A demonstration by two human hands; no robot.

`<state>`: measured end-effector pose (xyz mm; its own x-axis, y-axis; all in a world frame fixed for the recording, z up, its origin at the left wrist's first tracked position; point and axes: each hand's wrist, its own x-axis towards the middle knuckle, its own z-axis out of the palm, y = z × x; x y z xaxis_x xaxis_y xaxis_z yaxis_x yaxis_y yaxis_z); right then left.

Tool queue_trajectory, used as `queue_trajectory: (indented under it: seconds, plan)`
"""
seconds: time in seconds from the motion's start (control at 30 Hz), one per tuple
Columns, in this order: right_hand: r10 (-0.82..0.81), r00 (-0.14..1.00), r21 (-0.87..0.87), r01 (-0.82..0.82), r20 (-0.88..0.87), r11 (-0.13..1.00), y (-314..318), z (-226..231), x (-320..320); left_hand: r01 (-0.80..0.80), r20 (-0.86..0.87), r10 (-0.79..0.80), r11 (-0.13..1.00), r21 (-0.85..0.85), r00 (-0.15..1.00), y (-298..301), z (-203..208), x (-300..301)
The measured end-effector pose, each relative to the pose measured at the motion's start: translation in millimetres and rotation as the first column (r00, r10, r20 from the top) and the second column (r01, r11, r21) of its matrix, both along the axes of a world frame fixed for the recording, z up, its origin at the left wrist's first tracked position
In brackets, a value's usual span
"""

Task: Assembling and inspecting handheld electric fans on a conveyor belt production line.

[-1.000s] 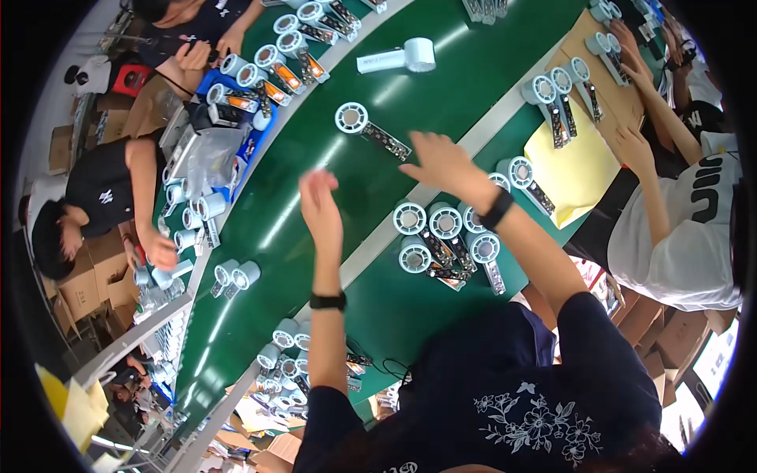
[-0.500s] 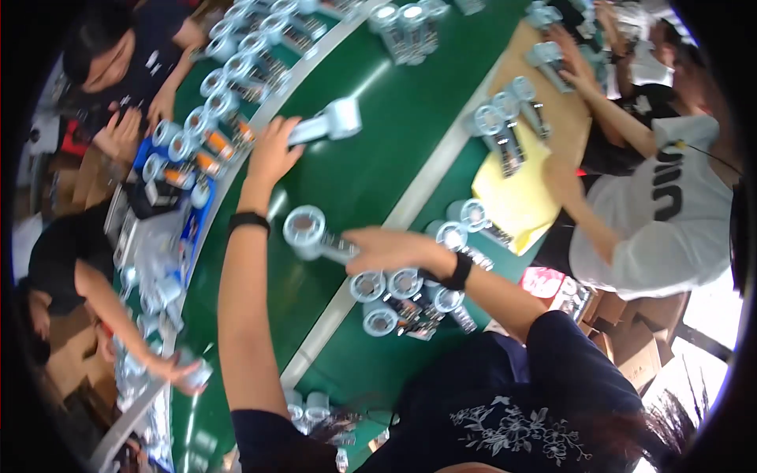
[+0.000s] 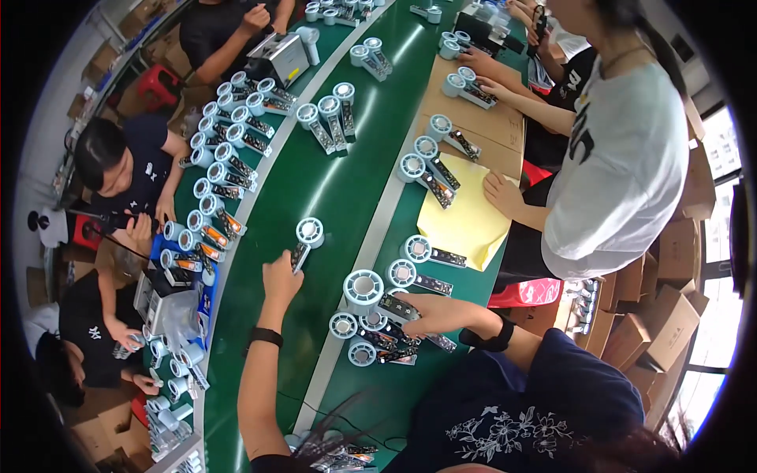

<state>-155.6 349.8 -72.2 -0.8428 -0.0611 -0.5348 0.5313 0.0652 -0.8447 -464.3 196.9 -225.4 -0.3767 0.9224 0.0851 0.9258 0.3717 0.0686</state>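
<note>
My left hand (image 3: 281, 281) reaches over the green conveyor belt (image 3: 335, 193), closed on the handle of a light-blue handheld fan (image 3: 310, 231). That fan's round, ringed head faces up, and a dark circuit board shows in its handle. On the near side of the belt's rail, my right hand (image 3: 438, 315) grips the handle of another light-blue fan (image 3: 363, 290). Its head is held above a cluster of similar fans (image 3: 362, 353) lying on the green table. The right fingers partly cover its exposed board.
More fans (image 3: 402, 273) lie to the right, near a yellow sheet (image 3: 457, 211) and brown cardboard (image 3: 473, 118). A metal rail (image 3: 347, 303) borders the belt. Three fans (image 3: 335, 118) rest farther along it. Co-workers sit across the belt; another stands at right in a white shirt (image 3: 623, 173).
My left hand has come nearer, and its fan has turned so its ringed face and board show. My right hand has carried its fan from over the belt to the cluster. The view has shifted.
</note>
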Motion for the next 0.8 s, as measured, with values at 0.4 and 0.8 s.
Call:
queue_trajectory:
  seconds: [0.4,0.8]
  plan:
    - [-0.467,0.880,-0.454,0.381,-0.089,0.805,-18,30,77,-0.595,0.984,0.132,0.784,-0.175,-0.116,-30,65,123]
    - [-0.445,0.862,-0.487,0.290,-0.241,0.824,-25,85,123,-0.898,0.929,-0.369,0.421,0.130,-0.039,-53,193,307]
